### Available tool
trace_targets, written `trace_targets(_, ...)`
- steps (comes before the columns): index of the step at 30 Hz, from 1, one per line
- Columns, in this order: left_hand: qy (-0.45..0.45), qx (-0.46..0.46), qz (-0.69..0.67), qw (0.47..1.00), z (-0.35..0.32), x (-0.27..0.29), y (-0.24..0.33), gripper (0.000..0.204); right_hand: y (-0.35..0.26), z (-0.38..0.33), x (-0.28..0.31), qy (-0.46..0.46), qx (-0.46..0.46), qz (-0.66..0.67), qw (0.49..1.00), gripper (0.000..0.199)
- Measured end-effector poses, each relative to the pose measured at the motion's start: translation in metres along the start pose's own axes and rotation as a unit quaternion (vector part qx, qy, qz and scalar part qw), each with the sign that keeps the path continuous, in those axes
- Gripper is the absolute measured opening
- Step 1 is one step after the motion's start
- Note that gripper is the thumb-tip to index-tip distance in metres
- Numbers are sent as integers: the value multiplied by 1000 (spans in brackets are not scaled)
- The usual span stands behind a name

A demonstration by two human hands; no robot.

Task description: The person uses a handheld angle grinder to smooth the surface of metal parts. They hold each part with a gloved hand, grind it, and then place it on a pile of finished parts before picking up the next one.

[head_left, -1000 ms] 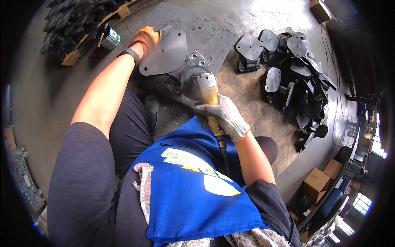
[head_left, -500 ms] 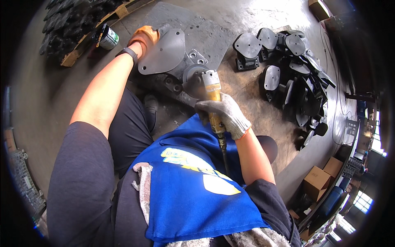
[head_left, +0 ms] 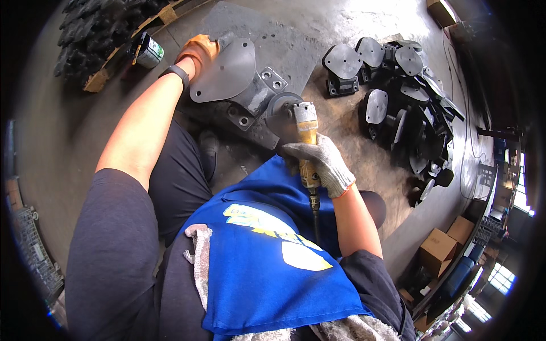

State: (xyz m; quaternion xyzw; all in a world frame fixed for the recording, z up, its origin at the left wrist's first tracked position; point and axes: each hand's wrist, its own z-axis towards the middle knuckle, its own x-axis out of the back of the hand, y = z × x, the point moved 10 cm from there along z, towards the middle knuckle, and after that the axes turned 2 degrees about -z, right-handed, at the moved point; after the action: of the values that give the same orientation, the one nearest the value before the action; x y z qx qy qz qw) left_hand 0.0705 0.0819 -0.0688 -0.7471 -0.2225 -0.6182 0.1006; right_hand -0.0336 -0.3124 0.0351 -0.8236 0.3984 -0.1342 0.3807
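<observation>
I have the right hand [head_left: 325,161] wrapped around the angle grinder [head_left: 307,128]; the flanged metal bracket [head_left: 227,71] lies ahead-left of that grip, beside the left hand [head_left: 201,52], whose finger closure I can't tell. A snagged disc [head_left: 280,113] could cause kickback.

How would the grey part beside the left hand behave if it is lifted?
The part is probably stiff and heavy, as it looks like solid metal. Its broad plate at one end might make it tip and, being smooth, could slip.
</observation>
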Motion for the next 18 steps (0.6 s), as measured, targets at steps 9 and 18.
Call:
trace_targets(9,25,-134,117,984,-3,4,17,53,0,9,-23,-52,-11,-26,998,27)
trace_targets(18,12,-165,333,928,-17,6,44,26,14,11,-16,-52,-15,-22,998,36)
